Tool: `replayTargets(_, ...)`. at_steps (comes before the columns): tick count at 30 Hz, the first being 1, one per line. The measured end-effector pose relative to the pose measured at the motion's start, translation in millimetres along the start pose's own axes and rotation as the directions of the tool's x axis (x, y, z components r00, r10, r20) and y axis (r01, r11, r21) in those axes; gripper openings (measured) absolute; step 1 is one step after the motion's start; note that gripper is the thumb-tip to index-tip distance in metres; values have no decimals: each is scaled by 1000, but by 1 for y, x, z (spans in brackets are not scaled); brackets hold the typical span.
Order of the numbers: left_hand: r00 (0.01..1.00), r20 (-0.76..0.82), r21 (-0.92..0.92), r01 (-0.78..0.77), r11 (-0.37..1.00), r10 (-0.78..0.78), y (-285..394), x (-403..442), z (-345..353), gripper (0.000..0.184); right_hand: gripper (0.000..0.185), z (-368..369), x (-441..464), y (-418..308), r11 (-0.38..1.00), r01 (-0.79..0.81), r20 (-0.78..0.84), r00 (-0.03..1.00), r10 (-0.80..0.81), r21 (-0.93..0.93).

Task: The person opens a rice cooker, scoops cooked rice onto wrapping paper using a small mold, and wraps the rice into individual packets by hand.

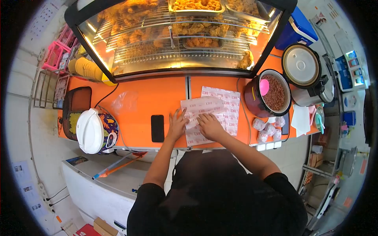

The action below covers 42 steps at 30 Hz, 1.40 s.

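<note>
Printed wrapping paper [232, 103] lies on the orange counter in front of me, with another sheet partly folded over on top. My left hand [178, 123] rests on the left edge of the paper, its fingers spread. On the middle of the sheets lies my right hand [210, 126], fingers apart and touching the folded part. Whether anything is under the fold cannot be made out. A black phone [157, 128] is just left of my left hand. Several round wrapped bundles [269, 129] sit to the right, beside an open pot of reddish-brown rice [275, 94] with a pink scoop [264, 87].
A lit glass cabinet [177, 72] of fried food stands behind the papers. At left are a white-lidded rice cooker [89, 131], a dark basket [77, 100] and a clear plastic bag [124, 102]. An open-lidded cooker [301, 65] and white sheets [301, 118] are at right.
</note>
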<state>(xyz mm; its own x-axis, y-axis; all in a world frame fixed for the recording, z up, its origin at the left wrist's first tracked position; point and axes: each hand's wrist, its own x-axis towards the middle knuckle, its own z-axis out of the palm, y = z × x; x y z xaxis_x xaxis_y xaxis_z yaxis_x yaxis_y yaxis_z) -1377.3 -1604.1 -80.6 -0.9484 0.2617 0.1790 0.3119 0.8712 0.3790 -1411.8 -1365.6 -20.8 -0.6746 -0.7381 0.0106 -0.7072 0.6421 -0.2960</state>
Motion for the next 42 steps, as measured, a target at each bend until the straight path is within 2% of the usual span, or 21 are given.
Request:
replayTargets(1,1000,-19,-34,0,999,0,-5,0,4,22,63,7,-6,0,996,-27,133,990,39,-89)
replayTargets(3,998,-59,-104,-5,995,-1,-17,-2,16,23,70,9,-18,0,993,-41,171,983,59,-107)
replayTargets(4,996,-58,-139,64,988,-72,-18,0,20,22,73,11,-23,-1,992,-48,190,979,69,-115)
replayTargets(6,976,-48,-207,198,958,-212,-17,4,26,21,81,27,-35,5,997,-50,156,986,59,-63)
replayTargets(9,951,-61,-418,252,873,-304,-22,8,36,24,88,44,-47,6,996,-39,132,990,49,-81)
replayTargets(12,861,31,-511,450,732,-507,-33,9,61,20,89,58,-51,10,998,-33,73,997,38,-61)
replayTargets(14,782,181,-468,602,647,-597,-28,14,55,25,90,55,-51,7,992,-19,81,996,29,-125)
replayTargets(16,687,415,-569,707,419,-597,-54,-2,96,29,90,54,-51,5,995,-35,87,995,43,-97)
replayTargets(19,542,328,-511,791,337,-774,-31,5,71,28,89,53,-53,4,997,-37,69,997,42,-70)
replayTargets(22,792,421,-251,570,782,-442,-30,-7,68,31,81,50,-50,2,996,-45,41,998,48,-75)
replayTargets(24,714,347,-536,683,496,-607,-21,-16,78,36,75,54,-53,5,998,-20,-26,999,19,-58)
replayTargets(26,532,86,-496,756,426,-843,-6,-15,74,38,75,54,-55,5,997,-35,1,999,35,-66)
replayTargets(28,537,270,-637,722,270,-799,28,-13,29,42,75,55,-51,8,995,-48,12,999,49,-85)
replayTargets(30,604,536,-426,796,429,-590,-12,-39,96,48,80,55,-51,9,997,-44,-25,999,43,-62)
replayTargets(32,760,471,-507,649,567,-448,-29,-61,134,55,81,46,-52,6,999,-44,-11,999,44,-7)
replayTargets(33,628,644,-497,778,385,-437,-28,-55,122,50,81,41,-52,5,999,-45,-5,999,46,21)
replayTargets(35,323,906,-332,943,15,-274,-23,-48,97,41,79,11,-52,1,1000,5,82,997,-5,-4)
replayTargets(36,317,936,-341,925,-171,-150,-26,-44,92,40,78,1,-53,2,1000,29,130,991,-27,-12)
replayTargets(38,359,927,-257,817,-515,106,-46,-45,105,38,64,21,-53,17,992,97,88,992,-90,-75)
replayTargets(40,367,927,-363,812,-457,-84,-44,-40,87,40,52,51,-49,38,979,154,72,987,-146,-134)
replayTargets(42,377,887,-456,805,-379,-266,-31,-34,63,43,42,61,-37,51,995,97,68,993,-98,27)
